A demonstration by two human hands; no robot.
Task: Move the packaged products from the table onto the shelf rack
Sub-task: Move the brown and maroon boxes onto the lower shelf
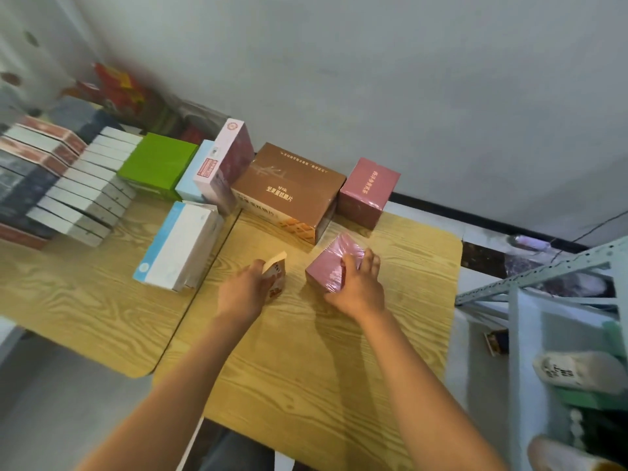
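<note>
On the wooden table [306, 351], my left hand [243, 294] grips a small cream and red box [276, 271] from its left side. My right hand [356, 283] holds a pink wrapped cube box [328, 263], tilted on the tabletop, fingers curled over its near right edge. Behind them stand a large brown box [289, 192] and a second pink cube box [368, 192]. A white and blue box [180, 246] lies to the left. The grey metal shelf rack [530, 280] stands at the right.
At the back left sit a green box [158, 164], an upright pink and white box [224, 164], rows of white and dark boxes [88, 188] and red packets [119, 90]. Feet in pale slippers [577, 370] show beside the rack. A wall rises behind the table.
</note>
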